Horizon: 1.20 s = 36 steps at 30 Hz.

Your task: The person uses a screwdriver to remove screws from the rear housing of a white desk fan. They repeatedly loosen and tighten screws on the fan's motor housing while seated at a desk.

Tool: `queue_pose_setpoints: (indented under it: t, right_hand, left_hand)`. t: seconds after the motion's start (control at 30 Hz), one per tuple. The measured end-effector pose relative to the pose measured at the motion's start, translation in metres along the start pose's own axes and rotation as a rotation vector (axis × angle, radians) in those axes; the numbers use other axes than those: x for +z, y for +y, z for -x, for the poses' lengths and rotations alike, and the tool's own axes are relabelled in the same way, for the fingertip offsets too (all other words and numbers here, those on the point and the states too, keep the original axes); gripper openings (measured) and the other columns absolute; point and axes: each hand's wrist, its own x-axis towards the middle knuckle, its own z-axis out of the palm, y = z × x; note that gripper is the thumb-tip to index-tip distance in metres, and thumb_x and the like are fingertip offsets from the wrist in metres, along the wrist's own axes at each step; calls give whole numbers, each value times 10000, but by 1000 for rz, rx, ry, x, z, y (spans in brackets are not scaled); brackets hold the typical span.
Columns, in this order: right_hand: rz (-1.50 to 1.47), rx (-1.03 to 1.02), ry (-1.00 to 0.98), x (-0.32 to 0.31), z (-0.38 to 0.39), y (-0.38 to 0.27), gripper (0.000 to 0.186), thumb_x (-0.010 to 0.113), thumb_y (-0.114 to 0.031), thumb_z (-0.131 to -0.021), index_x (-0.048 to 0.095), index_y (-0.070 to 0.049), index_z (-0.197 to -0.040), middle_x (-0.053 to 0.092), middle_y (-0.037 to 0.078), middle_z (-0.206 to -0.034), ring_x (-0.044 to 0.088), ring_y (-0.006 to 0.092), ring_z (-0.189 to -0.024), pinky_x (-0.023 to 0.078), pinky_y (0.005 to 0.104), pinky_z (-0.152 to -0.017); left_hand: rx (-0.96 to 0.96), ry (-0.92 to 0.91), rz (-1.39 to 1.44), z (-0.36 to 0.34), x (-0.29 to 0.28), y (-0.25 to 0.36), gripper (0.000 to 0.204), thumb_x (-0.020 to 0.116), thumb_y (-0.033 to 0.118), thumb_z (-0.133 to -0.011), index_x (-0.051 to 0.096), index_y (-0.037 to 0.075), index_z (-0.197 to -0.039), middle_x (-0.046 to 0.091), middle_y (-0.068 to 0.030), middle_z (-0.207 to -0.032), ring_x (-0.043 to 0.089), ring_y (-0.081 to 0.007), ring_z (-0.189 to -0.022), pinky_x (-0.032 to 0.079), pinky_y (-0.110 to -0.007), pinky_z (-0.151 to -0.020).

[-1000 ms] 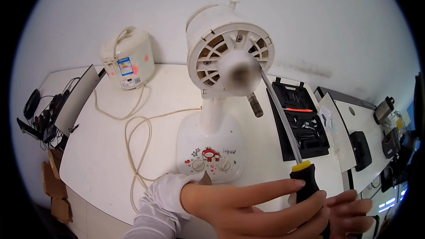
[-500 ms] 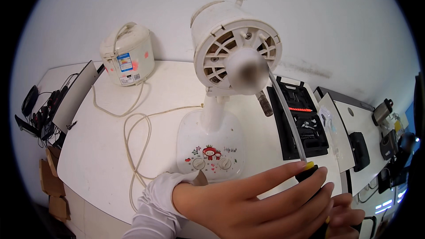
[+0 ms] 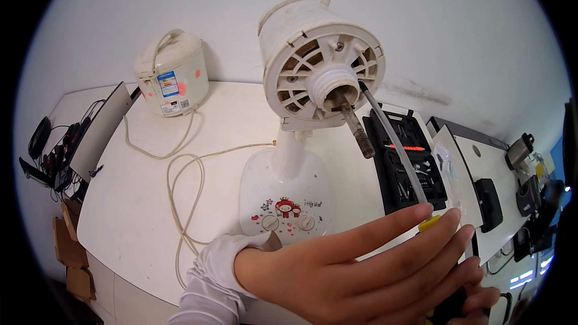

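Fingers of the left hand lie straight, slightly spread, beside the screwdriver — its tip touches the fan motor housing. The right hand, below the fan base, grips the handle.

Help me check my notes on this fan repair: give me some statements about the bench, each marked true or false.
1. The screwdriver tip touches the fan motor housing beside the shaft. True.
2. The fan blades are mounted on the shaft. False: the threaded shaft is bare.
3. A rice cooker stands behind the fan on the left. True.
4. The tool case is closed. False: it lies open.
5. The left hand lies flat on the table. False: it is raised over the screwdriver handle.
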Motion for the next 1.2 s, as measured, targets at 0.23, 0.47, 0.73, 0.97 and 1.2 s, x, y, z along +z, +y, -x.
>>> queue_pose_setpoints:
  t: [0.23,0.47,0.73,0.97,1.2]
  right_hand:
    - [-110,-250,-91,18,-24,23,226,671,-245,-804,642,-388,-977,520,-162,-1039,419,137,-1114,366,460,-928]
    - [93,10,277,34,-27,14,462,797,-429,-687,555,-289,-1055,500,-87,-944,477,176,-984,380,404,-856]
    - [-30,-156,44,20,-29,23,372,809,-299,-703,522,-235,-931,473,-77,-863,447,133,-828,358,296,-721]
    - [-533,-436,-83,-2,-11,48,420,777,-96,-697,580,-297,-1009,486,-132,-927,444,125,-1045,412,368,-885]
    - [54,-187,-175,12,-36,27,597,780,-191,-760,488,-402,-1236,399,8,-1043,450,205,-1002,466,365,-833]
  left_hand:
    - [73,60,-83,4,6,-9,175,559,181,-852,649,65,-946,641,-58,-972,625,-200,-964,519,-366,-892]
    - [24,57,-93,2,4,-7,91,567,139,-815,620,90,-869,628,-43,-933,623,-185,-901,515,-329,-787]
    - [42,-24,-105,0,-1,-11,162,572,118,-801,650,81,-938,636,-63,-966,628,-195,-916,525,-316,-782]
    - [-133,-171,-149,-9,-8,8,167,625,100,-794,679,167,-936,653,32,-967,638,-137,-904,536,-277,-776]
    - [75,11,-28,1,2,-15,112,553,118,-816,635,48,-846,625,-106,-969,617,-229,-908,542,-335,-816]
